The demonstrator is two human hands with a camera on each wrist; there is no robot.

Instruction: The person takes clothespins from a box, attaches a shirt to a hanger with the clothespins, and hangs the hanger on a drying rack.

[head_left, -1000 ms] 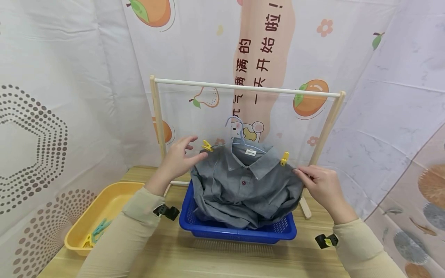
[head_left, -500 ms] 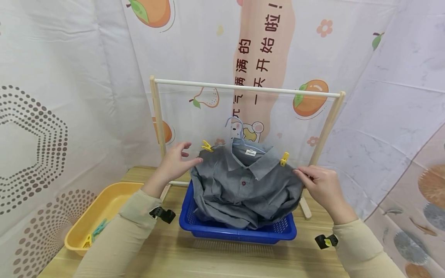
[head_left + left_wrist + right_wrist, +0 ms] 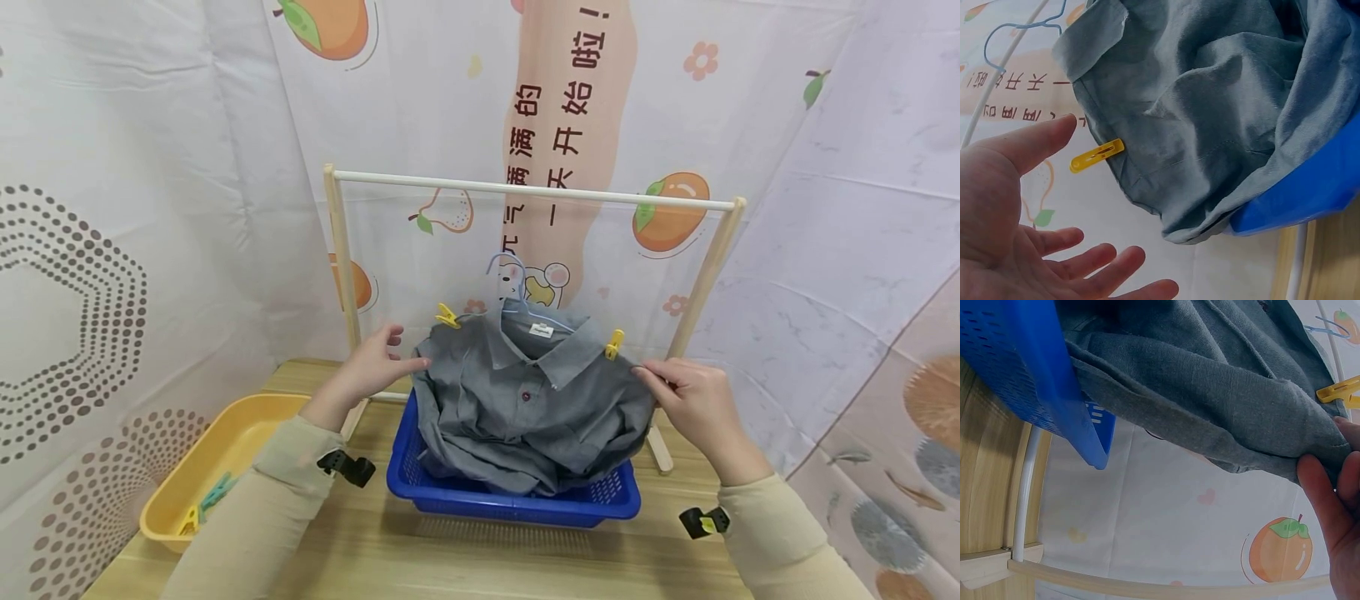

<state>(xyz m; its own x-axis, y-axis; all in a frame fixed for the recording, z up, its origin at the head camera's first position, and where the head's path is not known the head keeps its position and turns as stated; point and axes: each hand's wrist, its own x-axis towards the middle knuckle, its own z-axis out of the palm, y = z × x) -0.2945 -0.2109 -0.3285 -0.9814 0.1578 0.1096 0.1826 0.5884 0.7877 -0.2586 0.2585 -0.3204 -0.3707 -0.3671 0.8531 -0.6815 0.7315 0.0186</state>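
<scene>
Pinching shirt [image 3: 525, 417] at 3 o'clock with right hand [image 3: 693, 400], holding left hand [image 3: 367, 367] wide near 9 o'clock. Bunched partly in basket [image 3: 517, 505]. Probably light, limp; best lifted by hanger [image 3: 522, 295], 12 o'clock.

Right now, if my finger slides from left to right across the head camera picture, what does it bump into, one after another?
Yellow tub → left hand → first yellow clip → blue hanger hook → second yellow clip → right hand.
</scene>
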